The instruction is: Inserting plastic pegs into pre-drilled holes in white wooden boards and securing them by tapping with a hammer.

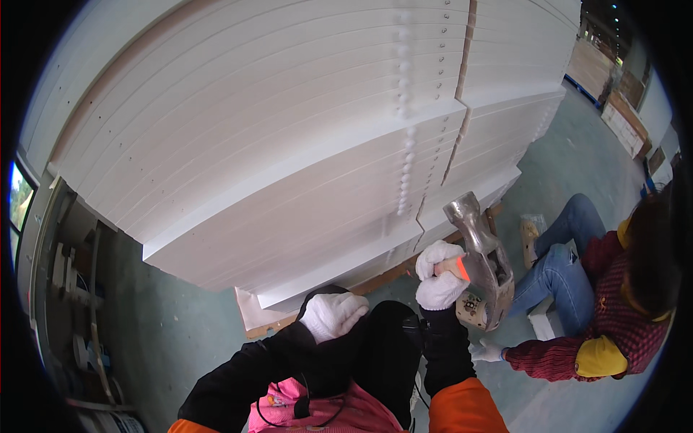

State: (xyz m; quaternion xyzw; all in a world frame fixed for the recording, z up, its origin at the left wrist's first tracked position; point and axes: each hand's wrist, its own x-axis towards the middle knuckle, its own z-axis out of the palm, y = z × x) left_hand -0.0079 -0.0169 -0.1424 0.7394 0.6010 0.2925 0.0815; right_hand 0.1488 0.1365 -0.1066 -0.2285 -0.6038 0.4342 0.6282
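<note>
Nearest the camera, a claw hammer [478,270] was held up, its steel head just to the right of the fingers of the gloved right hand [439,287]. Those fingers were clamped around the handle, close by the orange band next to the head. So high a grip looked likely to weaken control of a long swing, and knit cloth on a smooth handle could have let the tool twist, turning its striking face off line.

Ahead and to the left of these fingers rose a stack of white panels [253,162], stepped at its edges and split by a dark, jagged seam. A stray blow or a slip of the claw would probably have dented those pale edges; a hard knock might also have shifted the layers that jutted out. Low down, left of the fingers, a corner of a brown base board [249,309] showed under the stack.

Also left of the hammer grip was the gloved left hand [334,316], beside a dark-trousered leg [390,339]. Its own fingers were curled inward; whether they closed on anything I could not tell.

Greatest of the hazards seemed the closeness of the co-worker [624,310], low down to the right of the hammer-holding fingers. One patterned clog [471,309] showed just past the claw, and the co-worker's gloved hand [488,351] was below the fingers and to their right. A loosened grip or a wide backswing could have struck foot, knee or hand.
</note>
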